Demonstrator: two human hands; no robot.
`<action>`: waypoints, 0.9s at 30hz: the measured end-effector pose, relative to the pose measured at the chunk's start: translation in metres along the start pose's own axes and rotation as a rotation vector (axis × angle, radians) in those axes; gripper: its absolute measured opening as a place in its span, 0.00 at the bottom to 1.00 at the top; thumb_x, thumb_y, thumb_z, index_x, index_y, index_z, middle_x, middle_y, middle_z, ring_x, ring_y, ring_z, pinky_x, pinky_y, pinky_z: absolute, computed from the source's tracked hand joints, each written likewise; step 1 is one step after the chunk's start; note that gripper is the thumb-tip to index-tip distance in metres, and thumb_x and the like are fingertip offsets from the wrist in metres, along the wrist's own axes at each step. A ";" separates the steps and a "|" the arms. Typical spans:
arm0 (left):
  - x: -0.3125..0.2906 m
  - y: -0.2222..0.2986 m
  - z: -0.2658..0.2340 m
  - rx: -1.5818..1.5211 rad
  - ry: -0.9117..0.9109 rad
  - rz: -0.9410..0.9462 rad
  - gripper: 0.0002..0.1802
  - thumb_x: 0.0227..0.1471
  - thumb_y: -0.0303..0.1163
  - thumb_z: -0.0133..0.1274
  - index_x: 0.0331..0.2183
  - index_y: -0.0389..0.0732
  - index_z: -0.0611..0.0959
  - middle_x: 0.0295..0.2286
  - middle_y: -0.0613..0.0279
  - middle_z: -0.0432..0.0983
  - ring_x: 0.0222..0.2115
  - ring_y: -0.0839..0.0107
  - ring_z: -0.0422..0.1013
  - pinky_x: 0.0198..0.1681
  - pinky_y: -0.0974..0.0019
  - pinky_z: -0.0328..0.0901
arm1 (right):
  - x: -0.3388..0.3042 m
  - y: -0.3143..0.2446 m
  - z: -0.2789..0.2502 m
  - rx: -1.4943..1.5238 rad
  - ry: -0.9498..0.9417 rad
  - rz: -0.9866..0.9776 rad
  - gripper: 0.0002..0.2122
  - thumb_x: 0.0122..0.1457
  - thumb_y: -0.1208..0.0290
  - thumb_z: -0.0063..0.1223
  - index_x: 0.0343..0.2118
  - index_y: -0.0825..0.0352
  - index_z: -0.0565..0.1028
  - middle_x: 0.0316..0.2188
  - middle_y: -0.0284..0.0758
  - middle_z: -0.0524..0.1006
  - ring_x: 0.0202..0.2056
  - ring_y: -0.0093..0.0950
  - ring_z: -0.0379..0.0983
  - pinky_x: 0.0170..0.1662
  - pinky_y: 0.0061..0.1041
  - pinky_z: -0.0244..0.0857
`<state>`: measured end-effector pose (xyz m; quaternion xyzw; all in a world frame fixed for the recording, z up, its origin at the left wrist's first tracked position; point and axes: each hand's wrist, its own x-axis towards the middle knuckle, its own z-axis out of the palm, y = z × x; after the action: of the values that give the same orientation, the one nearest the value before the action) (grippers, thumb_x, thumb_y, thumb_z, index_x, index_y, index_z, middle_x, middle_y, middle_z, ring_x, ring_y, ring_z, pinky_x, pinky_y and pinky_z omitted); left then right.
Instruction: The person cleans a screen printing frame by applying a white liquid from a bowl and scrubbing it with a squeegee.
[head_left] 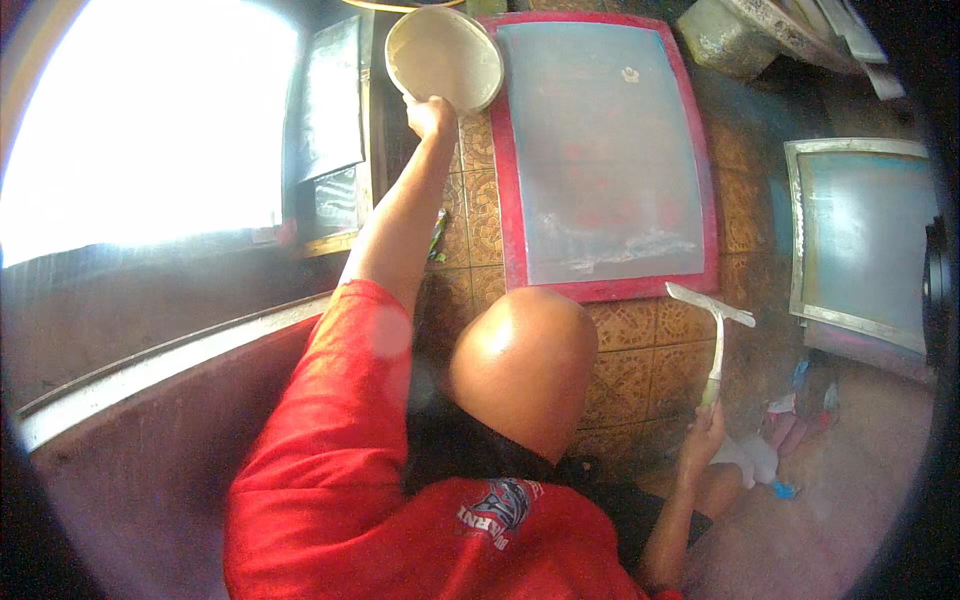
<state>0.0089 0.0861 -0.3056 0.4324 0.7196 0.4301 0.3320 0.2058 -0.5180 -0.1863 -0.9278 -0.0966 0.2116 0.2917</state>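
My left arm reaches far forward, and my left hand (432, 118) is closed on the near rim of a round, pale bucket (418, 52). What the bucket holds is hard to make out. Low on the right, my right hand (705, 432) is wrapped round the handle of a T-shaped squeegee (719, 335), its whitish head pointing away from me. Between the two hands lies a large screen-printing frame (508, 190) with a red-pink border and grey-blue mesh. White smears mark the mesh near its lower edge, and the squeegee head is just beyond the frame's near right corner.
Brown patterned tiles (625, 375) surround the frame. A second, metal-edged screen (797, 235) stands at the right. A grimy basin (730, 40) sits at the far right. Crumpled cloths (790, 430) lie beside my right hand. A bright window (150, 120) fills the left, and my bare knee (525, 355) is in the middle.
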 end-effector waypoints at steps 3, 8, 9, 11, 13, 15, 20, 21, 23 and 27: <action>-0.031 0.000 -0.003 -0.077 0.009 0.029 0.22 0.42 0.23 0.43 0.44 0.37 0.67 0.35 0.45 0.71 0.36 0.53 0.69 0.40 0.60 0.62 | 0.002 -0.003 -0.004 -0.022 -0.020 0.039 0.19 0.56 0.66 0.42 0.47 0.74 0.63 0.37 0.39 0.71 0.33 0.27 0.69 0.31 0.21 0.63; -0.032 -0.009 -0.022 -0.091 0.003 0.014 0.25 0.42 0.23 0.43 0.46 0.37 0.64 0.36 0.45 0.71 0.37 0.55 0.69 0.41 0.61 0.62 | 0.004 0.005 0.000 0.039 -0.025 -0.048 0.20 0.56 0.66 0.43 0.48 0.73 0.63 0.34 0.37 0.71 0.26 0.23 0.65 0.28 0.21 0.62; -0.040 -0.008 -0.021 -0.060 0.004 0.020 0.25 0.42 0.23 0.43 0.46 0.38 0.64 0.36 0.45 0.71 0.37 0.54 0.69 0.41 0.61 0.62 | 0.004 0.005 -0.001 0.041 0.006 -0.083 0.20 0.56 0.66 0.42 0.48 0.72 0.63 0.34 0.37 0.71 0.25 0.23 0.64 0.27 0.20 0.62; -0.056 -0.006 -0.017 0.002 0.004 0.033 0.25 0.41 0.23 0.43 0.46 0.38 0.64 0.35 0.45 0.71 0.37 0.54 0.69 0.41 0.61 0.62 | 0.002 0.000 -0.007 0.031 -0.004 -0.028 0.20 0.56 0.65 0.42 0.48 0.73 0.63 0.35 0.37 0.71 0.25 0.23 0.65 0.27 0.20 0.62; -0.058 -0.008 -0.021 -0.013 0.022 0.034 0.26 0.40 0.23 0.44 0.46 0.38 0.65 0.36 0.45 0.70 0.37 0.55 0.69 0.42 0.62 0.62 | 0.002 -0.004 -0.007 0.033 -0.033 -0.009 0.20 0.56 0.65 0.42 0.48 0.73 0.63 0.36 0.37 0.71 0.25 0.23 0.65 0.27 0.20 0.62; -0.068 -0.006 -0.021 -0.120 0.004 -0.002 0.26 0.40 0.23 0.43 0.46 0.38 0.65 0.36 0.46 0.70 0.36 0.56 0.69 0.41 0.62 0.63 | 0.007 0.007 -0.009 0.025 -0.044 -0.011 0.20 0.56 0.64 0.41 0.47 0.73 0.63 0.37 0.37 0.70 0.26 0.22 0.65 0.27 0.20 0.61; -0.065 -0.035 -0.043 -0.353 -0.004 -0.143 0.26 0.40 0.21 0.40 0.46 0.39 0.66 0.36 0.51 0.70 0.31 0.63 0.71 0.29 0.66 0.69 | 0.033 -0.001 0.020 0.226 -0.113 -0.049 0.20 0.56 0.66 0.41 0.49 0.70 0.61 0.35 0.35 0.70 0.26 0.20 0.64 0.26 0.20 0.60; -0.073 -0.040 -0.048 -0.415 -0.037 -0.202 0.25 0.40 0.21 0.40 0.46 0.39 0.66 0.35 0.52 0.70 0.31 0.64 0.71 0.27 0.67 0.69 | 0.041 -0.013 0.030 0.281 -0.111 -0.048 0.20 0.56 0.66 0.41 0.50 0.70 0.60 0.34 0.34 0.70 0.26 0.20 0.64 0.27 0.20 0.60; -0.085 -0.050 -0.062 -0.456 -0.040 -0.250 0.21 0.44 0.24 0.42 0.44 0.39 0.67 0.34 0.53 0.70 0.28 0.64 0.71 0.22 0.67 0.69 | 0.059 -0.067 0.059 0.364 -0.193 -0.080 0.20 0.56 0.68 0.40 0.51 0.70 0.59 0.35 0.35 0.70 0.26 0.21 0.63 0.29 0.20 0.61; -0.121 -0.046 -0.078 -0.538 -0.038 -0.404 0.17 0.46 0.27 0.43 0.41 0.34 0.67 0.34 0.51 0.69 0.26 0.64 0.71 0.19 0.67 0.68 | 0.160 -0.159 0.147 0.080 -0.080 -0.766 0.16 0.53 0.76 0.39 0.46 0.74 0.62 0.41 0.50 0.68 0.43 0.39 0.66 0.44 0.32 0.59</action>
<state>-0.0236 -0.0610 -0.3021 0.1858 0.6450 0.5221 0.5262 0.2737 -0.2666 -0.2566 -0.8034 -0.4393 0.1270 0.3814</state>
